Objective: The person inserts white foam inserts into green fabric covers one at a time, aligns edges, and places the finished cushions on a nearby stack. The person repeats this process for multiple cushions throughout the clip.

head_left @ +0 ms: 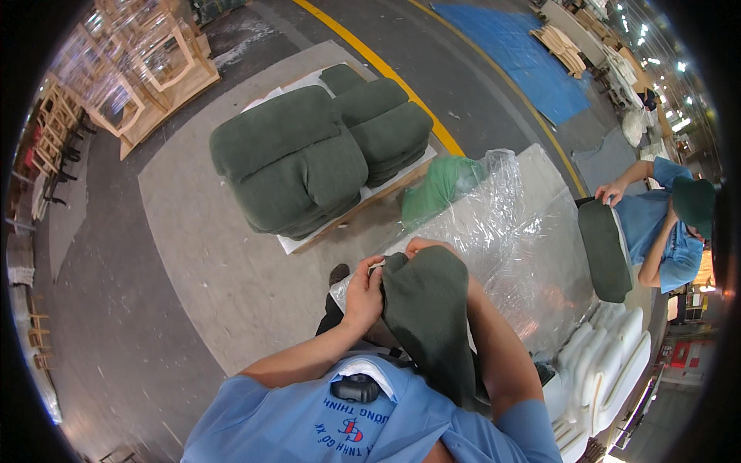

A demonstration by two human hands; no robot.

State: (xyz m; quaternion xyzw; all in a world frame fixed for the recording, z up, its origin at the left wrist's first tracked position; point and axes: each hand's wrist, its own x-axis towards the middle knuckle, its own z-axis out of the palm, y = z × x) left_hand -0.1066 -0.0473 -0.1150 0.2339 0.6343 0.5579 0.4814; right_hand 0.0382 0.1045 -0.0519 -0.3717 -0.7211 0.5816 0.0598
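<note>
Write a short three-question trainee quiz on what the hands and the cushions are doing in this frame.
1. True or false: both hands grip the dark green cover.
2. What lies under the clear plastic sheet? A) worktable B) floor C) pallet
3. What is stacked on the pallet?

Key
1. True: left hand and right hand hold its top edge.
2. A, the worktable.
3. Green cushions.

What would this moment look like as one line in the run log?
left hand: grips edge of green fabric cover | right hand: on cover's top edge | nearby: clear plastic sheet, stacked green cushions
</note>
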